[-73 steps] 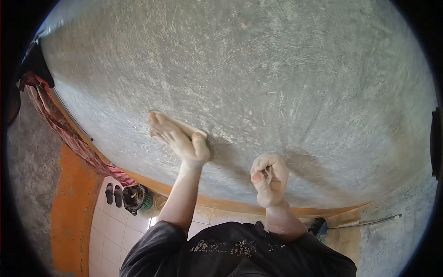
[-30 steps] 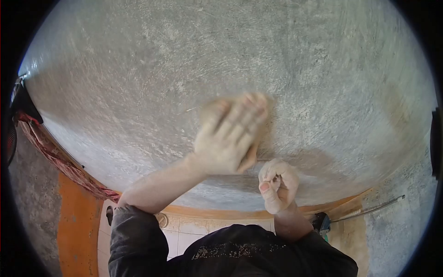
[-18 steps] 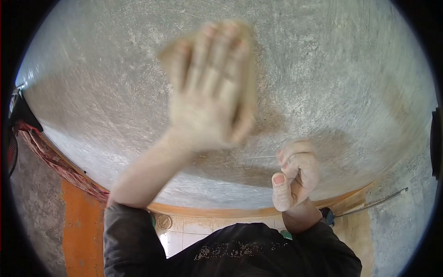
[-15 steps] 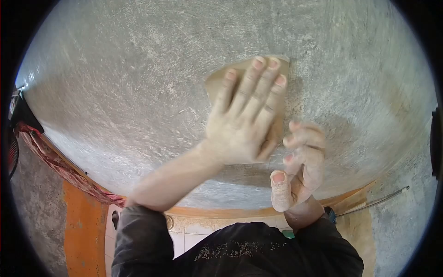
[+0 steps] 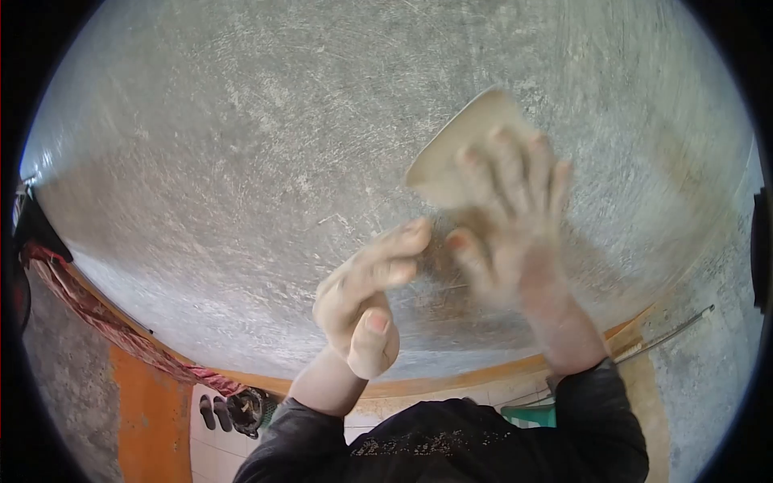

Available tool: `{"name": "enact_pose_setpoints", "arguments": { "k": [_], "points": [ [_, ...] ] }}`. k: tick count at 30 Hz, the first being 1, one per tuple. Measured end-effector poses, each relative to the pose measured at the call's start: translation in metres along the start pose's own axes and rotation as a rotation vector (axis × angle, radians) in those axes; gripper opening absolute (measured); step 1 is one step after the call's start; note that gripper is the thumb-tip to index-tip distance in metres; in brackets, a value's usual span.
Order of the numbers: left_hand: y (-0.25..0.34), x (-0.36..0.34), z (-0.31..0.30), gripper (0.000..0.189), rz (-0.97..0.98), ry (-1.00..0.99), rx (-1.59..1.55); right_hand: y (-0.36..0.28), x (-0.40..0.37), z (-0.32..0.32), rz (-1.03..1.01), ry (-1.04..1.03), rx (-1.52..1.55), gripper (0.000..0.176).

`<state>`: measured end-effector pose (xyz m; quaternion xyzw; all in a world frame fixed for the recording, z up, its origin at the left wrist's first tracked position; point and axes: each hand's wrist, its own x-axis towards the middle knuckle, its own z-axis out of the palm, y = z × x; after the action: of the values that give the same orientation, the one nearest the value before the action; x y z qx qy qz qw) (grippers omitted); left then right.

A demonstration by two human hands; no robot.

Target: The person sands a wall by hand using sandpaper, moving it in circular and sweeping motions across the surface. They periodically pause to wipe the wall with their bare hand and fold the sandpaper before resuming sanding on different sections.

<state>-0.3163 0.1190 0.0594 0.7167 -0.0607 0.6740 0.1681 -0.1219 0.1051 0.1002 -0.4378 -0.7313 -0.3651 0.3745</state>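
Note:
A thin, flat beige piece (image 5: 451, 165), dough-like with a curved edge, lies at a slant on or close over the grey scuffed surface (image 5: 266, 161). Spread across its lower right part is my right hand (image 5: 515, 209), fingers apart and somewhat blurred, thumb out to the left. Below and left of the piece I have my left hand (image 5: 366, 298) turned on its side. Its fingers reach up to the right and its thumb stands apart; nothing shows in it. Pale powder coats both hands.
An orange-brown edge (image 5: 451, 385) borders the surface nearest my body. Crumpled red cloth (image 5: 121, 322) hangs along the left rim. Sandals (image 5: 213, 412) sit on the tiled floor, with a green object (image 5: 533, 414) near my right sleeve and a thin rod (image 5: 668, 332) at the right.
My left hand has come off the beige piece and pulled back down to the left. My right hand has moved up onto it, and the piece has shifted right and turned.

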Motion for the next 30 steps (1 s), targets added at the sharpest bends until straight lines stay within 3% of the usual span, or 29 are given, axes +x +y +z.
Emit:
{"name": "enact_pose_setpoints", "arguments": {
  "k": [3, 4, 7, 10, 11, 13, 15, 17, 18, 20, 22, 26, 28, 30],
  "points": [
    [-0.009, -0.009, -0.013, 0.04, 0.246, -0.012, 0.559, 0.05, 0.013, 0.009, -0.05, 0.264, -0.024, 0.065],
    [-0.012, -0.009, -0.011, 0.043, 0.204, 0.002, 0.673, 0.054, 0.014, 0.01, -0.057, 0.298, -0.031, 0.065],
    [-0.024, -0.018, -0.001, 0.05, 0.118, 0.002, 1.02, 0.018, 0.002, 0.004, -0.182, -0.025, -0.06, 0.066],
    [-0.037, -0.024, -0.002, 0.053, 0.252, 0.069, 0.935, 0.022, -0.004, 0.0, -0.369, -0.164, -0.058, 0.062],
    [-0.034, -0.026, -0.004, 0.05, 0.229, 0.064, 0.936, 0.034, -0.001, -0.008, -0.252, -0.099, -0.071, 0.065],
    [-0.035, -0.029, -0.008, 0.047, 0.22, 0.039, 0.912, 0.081, 0.006, -0.01, -0.121, 0.239, -0.038, 0.069],
    [-0.037, -0.034, -0.005, 0.042, 0.197, 0.07, 0.88, 0.094, 0.002, 0.01, -0.06, 0.422, -0.041, 0.071],
    [-0.041, -0.036, 0.0, 0.037, 0.174, 0.143, 0.847, 0.067, -0.016, 0.018, -0.026, 0.337, -0.082, 0.073],
    [-0.038, -0.037, 0.001, 0.037, 0.163, 0.121, 0.856, 0.03, -0.032, 0.017, -0.014, 0.167, -0.122, 0.074],
    [-0.033, -0.036, 0.0, 0.038, 0.156, 0.073, 0.867, 0.015, -0.058, 0.027, -0.172, 0.045, -0.056, 0.072],
    [-0.031, -0.041, 0.001, 0.035, 0.138, 0.043, 0.898, 0.021, -0.065, 0.028, -0.13, 0.073, -0.006, 0.071],
    [-0.034, -0.051, 0.007, 0.032, 0.141, 0.0, 0.941, 0.073, -0.06, 0.027, 0.286, 0.467, 0.087, 0.072],
    [-0.036, -0.056, 0.012, 0.031, 0.132, -0.01, 0.925, 0.071, -0.067, 0.033, 0.33, 0.515, 0.097, 0.072],
    [-0.038, -0.06, 0.017, 0.029, 0.135, -0.039, 0.913, 0.033, -0.077, 0.044, 0.259, 0.393, 0.066, 0.072]
  ]
}}
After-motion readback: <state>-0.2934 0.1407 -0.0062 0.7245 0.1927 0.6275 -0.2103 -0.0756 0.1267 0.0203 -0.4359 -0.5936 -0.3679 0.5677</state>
